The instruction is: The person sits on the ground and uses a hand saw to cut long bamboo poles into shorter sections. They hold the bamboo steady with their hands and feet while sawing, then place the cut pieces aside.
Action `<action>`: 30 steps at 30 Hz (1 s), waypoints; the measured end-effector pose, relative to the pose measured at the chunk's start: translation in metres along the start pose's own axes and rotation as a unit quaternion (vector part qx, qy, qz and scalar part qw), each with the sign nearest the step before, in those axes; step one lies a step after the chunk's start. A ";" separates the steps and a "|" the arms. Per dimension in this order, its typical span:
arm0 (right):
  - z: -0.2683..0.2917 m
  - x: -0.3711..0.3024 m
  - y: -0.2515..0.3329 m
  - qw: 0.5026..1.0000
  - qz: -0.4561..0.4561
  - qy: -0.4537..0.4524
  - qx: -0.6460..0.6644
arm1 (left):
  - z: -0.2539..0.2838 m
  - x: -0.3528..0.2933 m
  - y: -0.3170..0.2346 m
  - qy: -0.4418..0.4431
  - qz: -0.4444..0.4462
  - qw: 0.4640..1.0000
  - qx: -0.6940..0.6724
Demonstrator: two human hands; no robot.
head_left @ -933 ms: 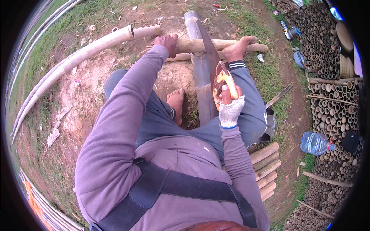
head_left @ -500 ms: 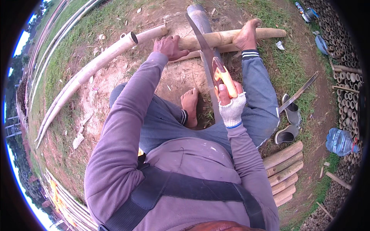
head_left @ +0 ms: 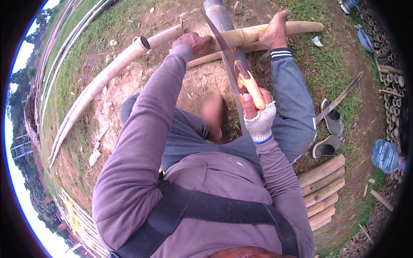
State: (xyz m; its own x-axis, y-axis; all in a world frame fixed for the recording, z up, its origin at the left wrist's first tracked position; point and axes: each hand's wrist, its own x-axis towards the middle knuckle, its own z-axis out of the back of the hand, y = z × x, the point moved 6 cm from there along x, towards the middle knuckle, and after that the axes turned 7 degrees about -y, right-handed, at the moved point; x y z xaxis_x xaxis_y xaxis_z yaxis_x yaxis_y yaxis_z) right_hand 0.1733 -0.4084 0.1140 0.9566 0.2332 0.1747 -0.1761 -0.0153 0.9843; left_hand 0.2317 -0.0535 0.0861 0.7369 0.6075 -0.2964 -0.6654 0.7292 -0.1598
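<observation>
My right hand [head_left: 259, 114], in a white fingerless knit glove, grips the orange handle of a handsaw [head_left: 254, 91]. The saw's long dark blade slants up and left across a pale bamboo pole [head_left: 251, 35]. My left hand [head_left: 192, 42] is bare and closed around the left end of that pole, left of the blade; its fingertips are partly hidden. Beneath the pole, a thicker grey bamboo log [head_left: 219, 17] runs away from me. My bare right foot [head_left: 275, 32] presses on the pole right of the blade. A thinner bamboo length [head_left: 204, 60] lies below it.
Long curved bamboo poles [head_left: 94, 81] lie on the left. To the right are a machete [head_left: 340, 99], a pair of shoes [head_left: 327, 146] and several cut bamboo pieces [head_left: 322, 185]. Farther right stand a large plastic bottle [head_left: 385, 157] and stacked bamboo [head_left: 393, 94].
My left hand's fingers, spread over the pole before, are now drawn in closer together. The saw stays across the pole in my right hand. The whole view has shifted slightly.
</observation>
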 end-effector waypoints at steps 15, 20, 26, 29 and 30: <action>-0.001 0.002 -0.004 1.000 0.009 0.014 -0.011 | 0.018 -0.020 -0.014 0.003 0.018 1.000 0.009; -0.001 0.005 -0.004 0.999 0.007 0.023 -0.028 | 0.011 -0.015 -0.010 -0.027 0.005 1.000 -0.003; -0.001 0.004 -0.006 0.999 -0.004 0.032 -0.013 | 0.010 -0.017 -0.005 -0.026 0.009 1.000 0.003; -0.011 0.023 -0.007 0.999 -0.014 0.029 -0.021 | 0.007 -0.010 -0.014 -0.031 -0.008 0.999 0.005; -0.016 0.030 -0.006 0.999 0.006 0.032 -0.027 | 0.008 -0.011 -0.017 -0.036 -0.012 0.999 0.007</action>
State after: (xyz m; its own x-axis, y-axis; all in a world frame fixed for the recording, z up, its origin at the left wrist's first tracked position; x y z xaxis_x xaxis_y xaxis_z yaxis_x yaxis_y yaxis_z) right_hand 0.1992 -0.3853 0.1132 0.9378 0.2950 0.1833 -0.2017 0.0330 0.9789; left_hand 0.2358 -0.0696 0.0991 0.7591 0.6111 -0.2245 -0.6468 0.7472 -0.1529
